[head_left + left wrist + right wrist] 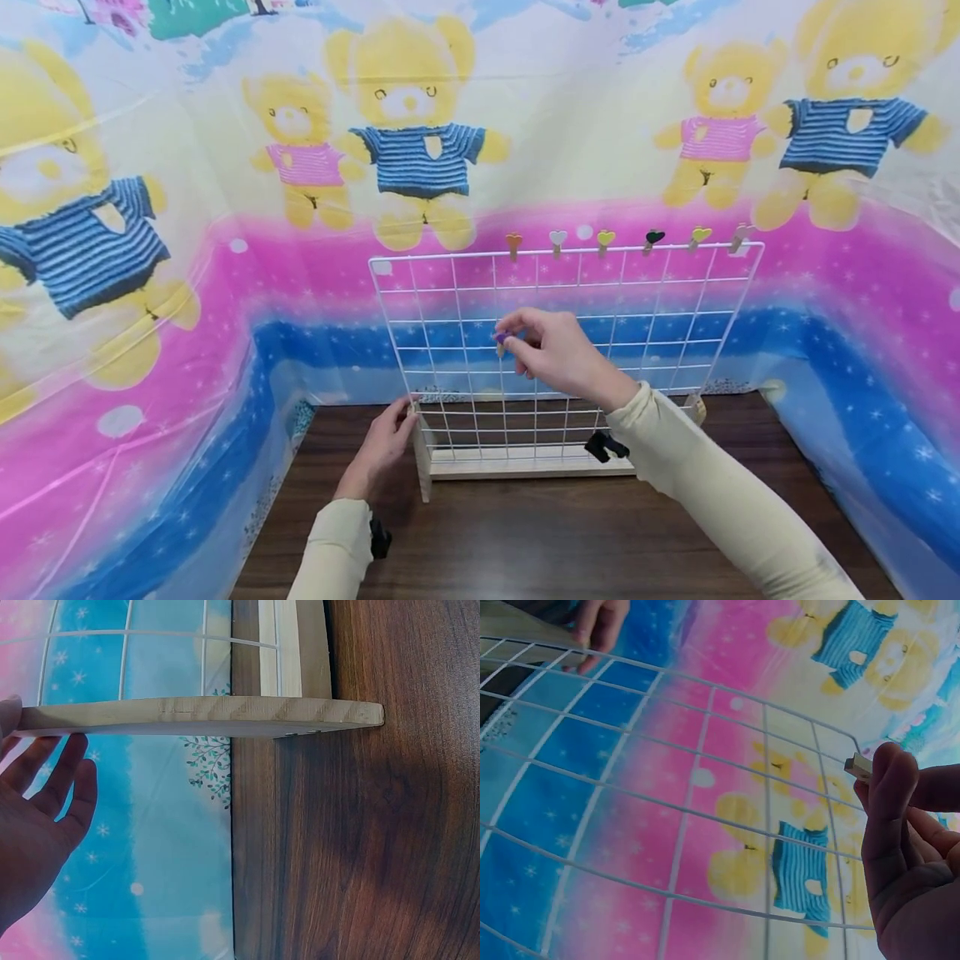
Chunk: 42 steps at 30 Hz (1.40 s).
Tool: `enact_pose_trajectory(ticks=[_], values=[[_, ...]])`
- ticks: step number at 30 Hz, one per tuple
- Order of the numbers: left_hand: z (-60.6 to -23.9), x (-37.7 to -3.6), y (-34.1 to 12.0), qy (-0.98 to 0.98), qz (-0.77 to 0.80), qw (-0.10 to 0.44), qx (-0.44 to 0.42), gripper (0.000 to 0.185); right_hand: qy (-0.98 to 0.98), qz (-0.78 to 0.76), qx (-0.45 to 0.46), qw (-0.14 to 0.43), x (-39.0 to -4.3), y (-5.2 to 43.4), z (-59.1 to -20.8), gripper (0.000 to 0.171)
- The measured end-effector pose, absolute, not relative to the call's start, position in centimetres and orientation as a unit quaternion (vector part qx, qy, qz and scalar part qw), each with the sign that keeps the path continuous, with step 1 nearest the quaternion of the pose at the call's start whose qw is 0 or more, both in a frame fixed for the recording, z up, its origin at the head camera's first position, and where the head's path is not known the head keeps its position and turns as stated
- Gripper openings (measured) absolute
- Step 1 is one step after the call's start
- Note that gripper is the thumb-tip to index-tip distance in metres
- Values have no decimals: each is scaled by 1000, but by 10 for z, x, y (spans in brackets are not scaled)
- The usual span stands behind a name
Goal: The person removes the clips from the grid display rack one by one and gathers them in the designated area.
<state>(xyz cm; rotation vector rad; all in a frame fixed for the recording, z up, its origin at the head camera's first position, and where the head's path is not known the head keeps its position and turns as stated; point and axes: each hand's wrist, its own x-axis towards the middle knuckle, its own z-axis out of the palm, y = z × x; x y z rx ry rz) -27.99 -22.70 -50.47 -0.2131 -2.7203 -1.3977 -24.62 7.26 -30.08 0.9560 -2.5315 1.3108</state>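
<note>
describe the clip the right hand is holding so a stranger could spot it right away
Find the white wire grid standing on the table. At its middle the right hand pinches a purple clip. It alone is purple and off the top wire, where the other clips sit.

The left hand [381, 446] lies low, fingers straight and relaxed, fingertips forward and thumb side up. The right hand [551, 350] is raised higher, wrist bent, its thumb and fingers [889, 795] curled together in a pinch; both forearms wear cream sleeves [720, 500].

No readable text, labels, brands, numbers or signs appear in any of the views.
</note>
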Motion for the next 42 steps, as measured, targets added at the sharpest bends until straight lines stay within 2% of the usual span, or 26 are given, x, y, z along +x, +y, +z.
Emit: enact_pose_trajectory(ticks=[11, 26, 31, 42], values=[[-504, -278, -227, -883, -464, 29, -68, 39, -844, 412, 334, 80, -237, 71, -369, 11], [-507, -281, -227, -882, -468, 21, -54, 40, -852, 428, 301, -1, -231, 69, -469, 9], [-508, -281, -227, -883, -465, 27, -57, 39, -850, 427, 308, -11, -232, 68, -506, 8], [-508, -280, -227, -884, -462, 32, -58, 39, -855, 438, 269, -72, -227, 64, -563, 9]])
